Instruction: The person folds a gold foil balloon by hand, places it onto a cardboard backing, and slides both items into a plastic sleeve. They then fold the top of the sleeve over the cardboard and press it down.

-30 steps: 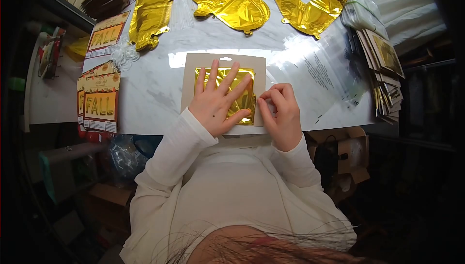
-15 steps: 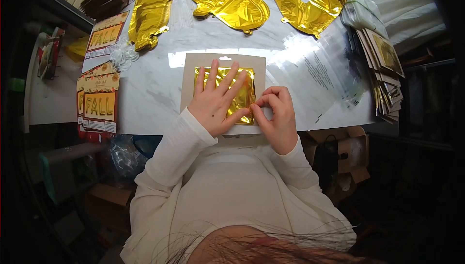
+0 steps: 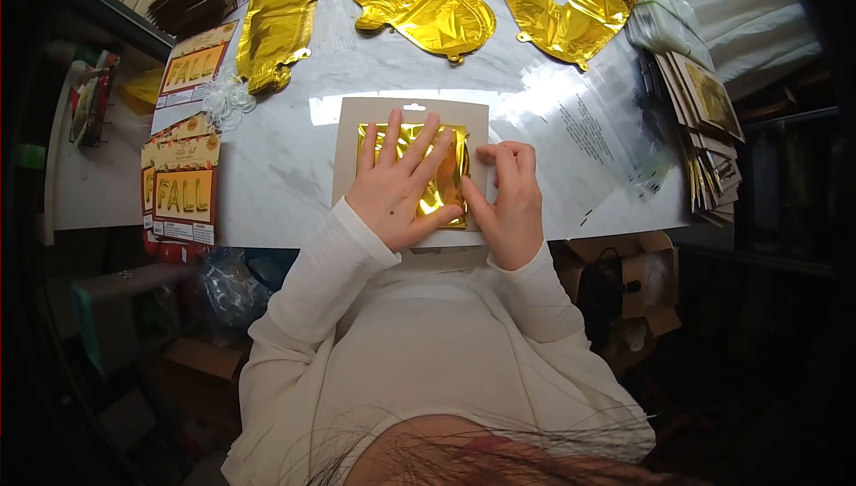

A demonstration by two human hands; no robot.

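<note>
A folded gold foil balloon (image 3: 454, 160) lies flat on a grey-brown cardboard backing card (image 3: 349, 134) with a hang hole at its top. My left hand (image 3: 397, 178) is spread over the foil, palm down, pressing on its left and middle. At the foil's right edge is my right hand (image 3: 510, 192). Its thumb tip touches that edge, while the curled index finger is apart from the thumb, over the card's right border. Nothing shows between thumb and finger. The foil under my left palm is hidden.
Gold foil balloons (image 3: 428, 13) are spread along the back of the marble-patterned table (image 3: 285, 165). Printed FALL cards (image 3: 185, 192) and a coil of white ribbon (image 3: 227, 101) lie left. Clear plastic bags (image 3: 580, 129) and stacked packed cards (image 3: 709, 129) are right.
My right hand has moved up along the foil's right edge from its lower corner, and its thumb and index finger have come apart. The left hand stays in place.
</note>
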